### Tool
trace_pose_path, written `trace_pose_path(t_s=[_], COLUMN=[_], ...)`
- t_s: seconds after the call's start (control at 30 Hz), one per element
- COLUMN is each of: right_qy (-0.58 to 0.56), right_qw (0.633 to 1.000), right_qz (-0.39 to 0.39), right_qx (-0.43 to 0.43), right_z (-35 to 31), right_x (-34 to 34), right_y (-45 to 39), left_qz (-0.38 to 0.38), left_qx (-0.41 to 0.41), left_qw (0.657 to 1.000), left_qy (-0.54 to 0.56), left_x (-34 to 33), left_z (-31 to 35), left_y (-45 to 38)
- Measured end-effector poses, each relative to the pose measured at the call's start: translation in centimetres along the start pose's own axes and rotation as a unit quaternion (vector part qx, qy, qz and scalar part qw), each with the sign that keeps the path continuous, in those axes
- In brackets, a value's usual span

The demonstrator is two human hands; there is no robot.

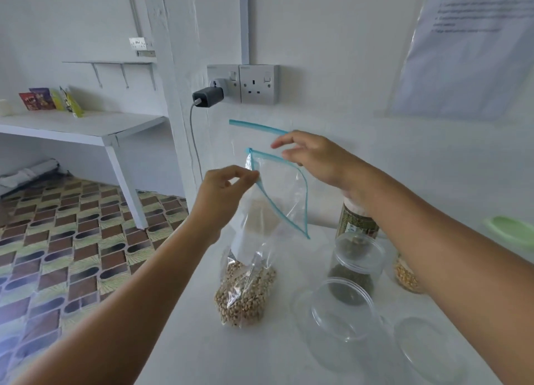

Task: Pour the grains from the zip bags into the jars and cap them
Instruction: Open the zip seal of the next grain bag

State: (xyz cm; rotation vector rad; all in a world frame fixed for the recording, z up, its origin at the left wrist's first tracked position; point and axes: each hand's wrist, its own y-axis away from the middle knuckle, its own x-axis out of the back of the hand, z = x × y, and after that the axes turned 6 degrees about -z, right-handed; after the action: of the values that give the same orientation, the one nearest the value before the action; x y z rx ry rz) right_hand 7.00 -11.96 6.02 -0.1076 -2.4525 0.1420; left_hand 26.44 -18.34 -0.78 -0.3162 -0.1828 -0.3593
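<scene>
While the zip bag (254, 240) stands upright at the centre of the frame, both hands pinch its blue-edged mouth apart, one lip each.
The bag's long axis runs top to bottom: its pale grains (245, 292) sit in the base on the white table (202, 341), and the open mouth is held high above them. The left hand (222, 196) grips the near lip between thumb and fingertips; the right hand (315, 159), just beyond and higher, holds the far lip in a loose pinch, other fingers spread. The empty jar (341, 312) lies down and right of the bag, nearer the right hand, so I judge the pour must tip that way. Its lid (427, 347) rests at lower right.
</scene>
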Motion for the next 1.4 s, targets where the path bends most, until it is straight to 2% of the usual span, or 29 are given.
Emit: trace_pose_path(t_s=[0.13,0.2,0.27,0.33,0.4,0.47,0.53,0.63,0.7,0.83,0.97,1.03,1.17,1.27,1.4], right_qy=[0.038,0.053,0.079,0.134,0.195,0.215,0.218,0.220,0.214,0.191,0.179,0.159,0.083,0.030,0.011], right_qw=[0.991,0.985,0.986,0.986,0.979,0.975,0.975,0.975,0.976,0.979,0.978,0.979,0.980,0.984,0.989], right_qz=[-0.126,-0.156,-0.133,-0.078,-0.052,-0.046,-0.027,0.005,0.022,0.067,0.105,0.125,0.176,0.175,0.144], right_qx=[-0.018,-0.047,-0.065,-0.056,-0.042,-0.042,-0.042,-0.037,-0.037,-0.013,0.015,0.030,0.039,0.023,0.009], right_z=[-1.8,-1.8,-1.2,-0.2,1.0,2.1,2.7,3.1,3.1,3.1,2.5,2.1,1.9,3.2,5.8], right_x=[-1.2,-2.1,-2.9,-3.6,-4.0,-4.4,-4.8,-5.3,-5.5,-5.5,-5.1,-4.5,-3.0,-2.8,-3.6], right_y=[0.1,0.0,-0.3,-0.3,-0.2,-0.2,-0.3,-0.8,-1.0,-1.5,-1.8,-1.7,-1.5,-1.3,-0.7], left_qz=[-0.046,-0.077,-0.117,-0.118,-0.085,-0.050,-0.063,-0.111,-0.110,-0.109,-0.068,-0.033,0.019,0.036,0.007], left_qx=[-0.048,-0.061,-0.057,-0.031,0.040,0.154,0.255,0.348,0.388,0.393,0.382,0.346,0.220,0.175,0.209], left_qw=[0.998,0.995,0.991,0.992,0.995,0.987,0.964,0.930,0.911,0.904,0.910,0.919,0.939,0.956,0.945], left_qy=[-0.012,-0.027,-0.027,-0.008,0.020,-0.019,-0.044,0.047,0.092,0.128,0.146,0.188,0.262,0.233,0.249], left_x=[-1.1,-1.3,-1.2,-0.4,0.9,2.1,2.8,2.8,2.6,1.8,1.3,2.0,4.6,6.3,7.0], left_z=[-0.9,-1.5,-2.4,-3.9,-7.1,-10.4,-13.3,-15.5,-15.9,-16.7,-16.7,-16.0,-13.4,-12.7,-14.4], left_y=[1.4,2.1,2.8,3.4,3.1,2.7,2.4,1.8,1.2,0.3,0.7,0.8,1.5,2.4,3.4])
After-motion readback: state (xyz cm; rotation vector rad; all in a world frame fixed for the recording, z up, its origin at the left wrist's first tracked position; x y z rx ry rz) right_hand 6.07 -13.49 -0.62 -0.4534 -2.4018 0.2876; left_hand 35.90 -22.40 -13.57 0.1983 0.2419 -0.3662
